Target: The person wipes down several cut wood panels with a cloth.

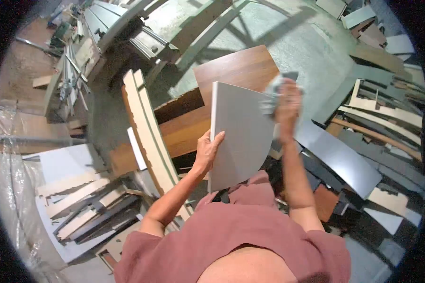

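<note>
A light grey board [243, 134] with one straight long edge and one curved edge is held upright in front of me, its lower end by my lap. My left hand [207, 150] grips the straight edge, thumb on the near face and fingers behind. At the board's upper right corner my right hand [289, 106], smeared by motion, is closed on a crumpled pale grey cloth [270, 92]. The cloth overlaps the curved edge in this view. Behind the board stand brown wood-grain panels [241, 68].
Long cream strips [148, 127] lean to my left. Offcuts [87, 207] pile up at the lower left, with white panels [342, 158] and more scraps on the right. A metal-railed machine [153, 42] stands beyond. Green-grey floor [311, 42] shows at the top.
</note>
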A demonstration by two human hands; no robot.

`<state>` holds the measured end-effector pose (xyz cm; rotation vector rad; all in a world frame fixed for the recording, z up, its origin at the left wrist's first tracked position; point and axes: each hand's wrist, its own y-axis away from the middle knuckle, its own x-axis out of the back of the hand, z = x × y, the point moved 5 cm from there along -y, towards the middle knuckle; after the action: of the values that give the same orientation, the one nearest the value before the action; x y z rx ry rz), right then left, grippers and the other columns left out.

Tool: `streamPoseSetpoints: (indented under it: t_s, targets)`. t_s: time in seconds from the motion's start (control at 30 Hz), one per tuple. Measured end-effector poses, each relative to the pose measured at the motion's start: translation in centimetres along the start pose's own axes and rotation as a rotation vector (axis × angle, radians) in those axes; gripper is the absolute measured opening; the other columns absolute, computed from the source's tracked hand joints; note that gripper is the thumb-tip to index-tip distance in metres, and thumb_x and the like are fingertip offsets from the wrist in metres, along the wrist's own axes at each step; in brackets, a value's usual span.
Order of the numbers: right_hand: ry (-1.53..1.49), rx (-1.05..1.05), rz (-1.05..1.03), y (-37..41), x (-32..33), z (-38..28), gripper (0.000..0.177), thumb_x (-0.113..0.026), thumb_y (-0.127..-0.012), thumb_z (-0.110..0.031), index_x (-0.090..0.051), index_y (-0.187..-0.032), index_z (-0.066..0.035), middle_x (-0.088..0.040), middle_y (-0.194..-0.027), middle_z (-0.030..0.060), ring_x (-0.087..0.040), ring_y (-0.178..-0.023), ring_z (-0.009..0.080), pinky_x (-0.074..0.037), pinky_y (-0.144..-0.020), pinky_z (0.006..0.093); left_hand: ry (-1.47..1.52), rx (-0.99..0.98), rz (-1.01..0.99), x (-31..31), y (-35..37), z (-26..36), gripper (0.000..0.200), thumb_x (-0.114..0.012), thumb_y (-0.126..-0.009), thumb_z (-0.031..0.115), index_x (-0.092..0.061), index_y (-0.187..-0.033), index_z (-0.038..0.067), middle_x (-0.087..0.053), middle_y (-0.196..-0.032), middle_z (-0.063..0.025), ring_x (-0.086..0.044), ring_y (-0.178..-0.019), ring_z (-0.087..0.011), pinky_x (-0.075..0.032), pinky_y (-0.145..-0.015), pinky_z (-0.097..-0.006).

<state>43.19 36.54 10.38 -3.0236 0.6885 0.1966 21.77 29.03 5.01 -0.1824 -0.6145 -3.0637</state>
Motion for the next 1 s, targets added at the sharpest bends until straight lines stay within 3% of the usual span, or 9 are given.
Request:
streamPoseSetpoints:
  t_s: [0.03,0.2,0.37,0.4,0.43,0.5,0.57,0.7,1.0]
  targets:
    - [0.295,0.479,-0.089,1.7,-3.4,2.2,0.026,-0.052,-0.080,-0.018,-0.050,-0.100,-0.003,-0.050,-0.098,0.0102,-0.046,-0.095,0.0225,-0.036,-0.084,0.0341,0.090,0.050,0.077,0.8,0.3,0.3,0.032,-0.055,-0.079,0.021,-0.053,-0.100,-0.002,-0.055,-0.079,-0.0034,-0.048,-0.070,-0.0089,-0.041,-0.062,-0.0238]
    - [0.156,0.591,-0.666,8.3,-16.0,7.4,0.036,-0.042,-0.083,-0.012,-0.042,-0.117,-0.002,-0.041,-0.119,0.0191,-0.032,-0.117,0.0289,-0.022,-0.099,0.0333,0.274,0.011,0.229,5.0,1.2,-0.5,0.027,-0.055,-0.079,0.020,-0.052,-0.098,0.002,-0.056,-0.083,-0.0043,-0.052,-0.069,-0.0106,-0.043,-0.063,-0.0247]
    - [0.269,0.363,-0.454,-1.1,-14.1,14.7,0.036,-0.036,-0.085,-0.020,-0.043,-0.115,-0.002,-0.040,-0.120,0.0184,-0.034,-0.115,0.0285,-0.024,-0.098,0.0331,0.352,0.007,0.351,8.5,3.1,-0.8,0.025,-0.058,-0.077,0.021,-0.051,-0.093,0.002,-0.055,-0.080,-0.0046,-0.054,-0.066,-0.0132,-0.046,-0.059,-0.0269]
    - [0.482,0.203,-0.414,-2.0,-11.9,15.0,0.037,-0.036,-0.083,-0.022,-0.045,-0.114,-0.003,-0.041,-0.119,0.0173,-0.036,-0.113,0.0306,-0.027,-0.095,0.0356,0.391,-0.007,0.383,9.0,3.3,-0.8,0.025,-0.058,-0.077,0.021,-0.050,-0.091,0.002,-0.055,-0.078,-0.0045,-0.054,-0.066,-0.0134,-0.046,-0.058,-0.0269]
    - [0.786,0.392,-0.252,-2.2,-10.3,17.4,0.037,-0.038,-0.082,-0.022,-0.045,-0.114,-0.004,-0.043,-0.117,0.0166,-0.037,-0.110,0.0323,-0.029,-0.093,0.0374,0.394,0.011,0.404,9.7,3.2,-1.2,0.024,-0.057,-0.077,0.020,-0.049,-0.090,0.002,-0.054,-0.077,-0.0049,-0.055,-0.067,-0.0142,-0.047,-0.058,-0.0269]
    - [0.800,0.225,-0.235,0.0,-7.9,21.8,0.036,-0.038,-0.083,-0.021,-0.045,-0.112,-0.001,-0.040,-0.120,0.0172,-0.037,-0.108,0.0318,-0.029,-0.092,0.0374,0.418,-0.018,0.437,10.3,2.7,-1.2,0.024,-0.057,-0.077,0.020,-0.048,-0.090,0.001,-0.054,-0.078,-0.0058,-0.055,-0.068,-0.0147,-0.047,-0.059,-0.0272]
    - [0.829,0.123,-0.327,5.0,-6.2,21.5,0.034,-0.041,-0.084,-0.016,-0.043,-0.112,0.002,-0.039,-0.118,0.0211,-0.036,-0.107,0.0357,-0.029,-0.091,0.0418,0.442,-0.039,0.482,11.0,2.1,-1.5,0.025,-0.057,-0.077,0.020,-0.048,-0.090,0.001,-0.054,-0.079,-0.0067,-0.055,-0.068,-0.0153,-0.047,-0.059,-0.0275]
    - [0.879,0.247,-0.457,14.0,-5.6,17.0,0.035,-0.047,-0.078,-0.007,-0.044,-0.110,0.005,-0.038,-0.120,0.0215,-0.037,-0.104,0.0349,-0.030,-0.090,0.0423,0.535,-0.123,0.495,12.2,0.6,-2.9,0.022,-0.056,-0.079,0.017,-0.048,-0.090,0.000,-0.055,-0.081,-0.0082,-0.055,-0.070,-0.0155,-0.048,-0.060,-0.0275]
    - [0.412,0.767,-0.847,21.0,-14.9,6.3,0.042,-0.047,-0.076,-0.010,-0.040,-0.116,0.001,-0.040,-0.121,0.0168,-0.041,-0.108,0.0297,-0.032,-0.088,0.0396,0.538,-0.224,0.638,14.5,0.4,-5.2,0.016,-0.053,-0.081,0.014,-0.049,-0.089,0.002,-0.055,-0.083,-0.0043,-0.053,-0.075,-0.0111,-0.045,-0.070,-0.0235]
